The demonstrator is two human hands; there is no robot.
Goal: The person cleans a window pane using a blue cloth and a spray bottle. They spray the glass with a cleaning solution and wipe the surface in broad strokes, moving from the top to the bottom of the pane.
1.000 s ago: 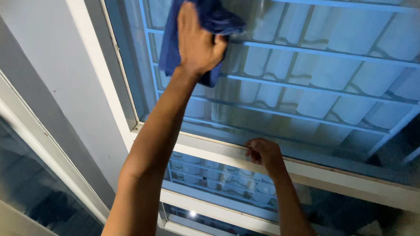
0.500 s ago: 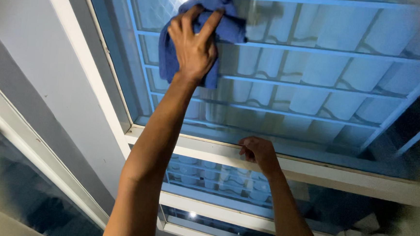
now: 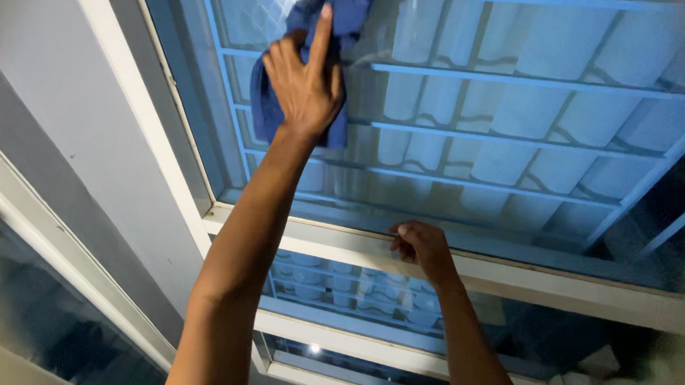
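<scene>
Your left hand point(image 3: 305, 83) presses a blue cloth point(image 3: 320, 33) flat against the window glass point(image 3: 521, 116) at upper centre of the frame, fingers spread open over it. Your right hand point(image 3: 420, 249) curls shut over the white frame rail point(image 3: 559, 281) at lower centre.

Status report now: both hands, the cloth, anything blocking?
Left hand flat, pressing blue cloth on window glass. Right hand gripping white frame bar. Nothing blocks the cloth; metal bars sit outside the glass.
</scene>
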